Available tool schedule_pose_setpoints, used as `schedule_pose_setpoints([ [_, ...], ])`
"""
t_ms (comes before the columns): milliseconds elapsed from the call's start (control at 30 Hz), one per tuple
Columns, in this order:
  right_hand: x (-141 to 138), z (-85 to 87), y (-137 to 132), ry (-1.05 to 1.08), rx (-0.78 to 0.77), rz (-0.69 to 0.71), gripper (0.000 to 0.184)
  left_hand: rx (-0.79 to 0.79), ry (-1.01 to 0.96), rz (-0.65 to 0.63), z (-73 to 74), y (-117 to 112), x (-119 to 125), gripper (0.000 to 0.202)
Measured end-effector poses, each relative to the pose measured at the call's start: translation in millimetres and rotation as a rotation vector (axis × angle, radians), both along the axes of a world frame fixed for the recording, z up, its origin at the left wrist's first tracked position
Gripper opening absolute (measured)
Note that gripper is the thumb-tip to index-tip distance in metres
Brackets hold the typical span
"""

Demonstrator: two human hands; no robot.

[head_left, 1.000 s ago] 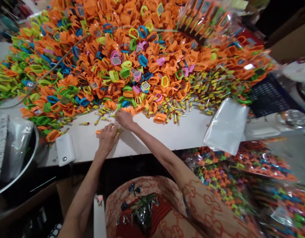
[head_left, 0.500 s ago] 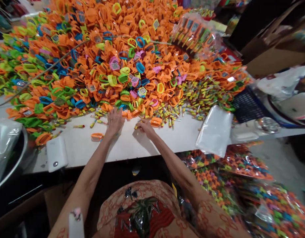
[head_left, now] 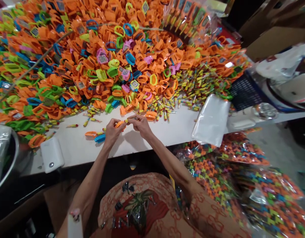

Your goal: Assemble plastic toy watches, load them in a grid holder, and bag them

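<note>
At table's (head_left: 172,130) left end: white power bank (head_left: 52,154). Next right, loose orange band (head_left: 91,134) and blue band (head_left: 100,138) lie just beside the left hand (head_left: 113,131). Left hand grasps an orange toy band (head_left: 120,124), held above the tabletop near the front of the big pile (head_left: 75,66). Right hand (head_left: 142,126) meets it, fingertips pinching a small yellow piece (head_left: 126,121) at the band's end; seating unclear. Further right: yellow-red stick heap (head_left: 199,81), clear bags (head_left: 212,120), blue basket (head_left: 246,89).
</note>
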State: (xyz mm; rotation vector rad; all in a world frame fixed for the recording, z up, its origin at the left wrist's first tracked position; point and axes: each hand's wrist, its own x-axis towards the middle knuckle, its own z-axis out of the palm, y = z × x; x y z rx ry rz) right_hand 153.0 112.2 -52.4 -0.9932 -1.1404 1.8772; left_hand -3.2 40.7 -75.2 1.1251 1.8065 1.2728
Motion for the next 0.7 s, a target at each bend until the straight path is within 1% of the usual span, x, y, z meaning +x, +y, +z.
schedule_pose_setpoints([
  [33,0,2.3,-3,-0.003,0.01,0.021,0.036,0.019,0.003,0.011,2.2,-4,4,0.045],
  [100,2,6.1,-7,-0.009,0.026,0.04,0.039,0.071,0.083,-0.004,7.0,-10,8,0.042],
  [200,7,9.4,-10,-0.018,0.042,0.048,0.04,0.165,0.241,-0.085,11.8,-14,9,0.034],
  [267,10,10.1,-11,-0.032,0.056,0.066,0.04,0.212,0.3,-0.125,11.4,-16,7,0.031],
  [333,11,10.1,-11,-0.051,0.068,0.09,0.041,0.216,0.351,-0.144,8.5,-18,6,0.029],
  [467,14,10.8,-11,-0.077,0.081,0.133,0.042,0.159,0.436,-0.154,2.5,-22,4,0.024],
  [567,17,12.9,-12,-0.084,0.09,0.169,0.04,0.164,0.479,-0.226,1.2,-25,3,0.022],
  [633,18,13.4,-12,-0.092,0.089,0.188,0.039,0.177,0.506,-0.277,1.3,-26,2,0.017],
  [700,19,12.4,-13,-0.103,0.086,0.196,0.038,0.168,0.508,-0.294,1.4,-27,2,0.015],
])
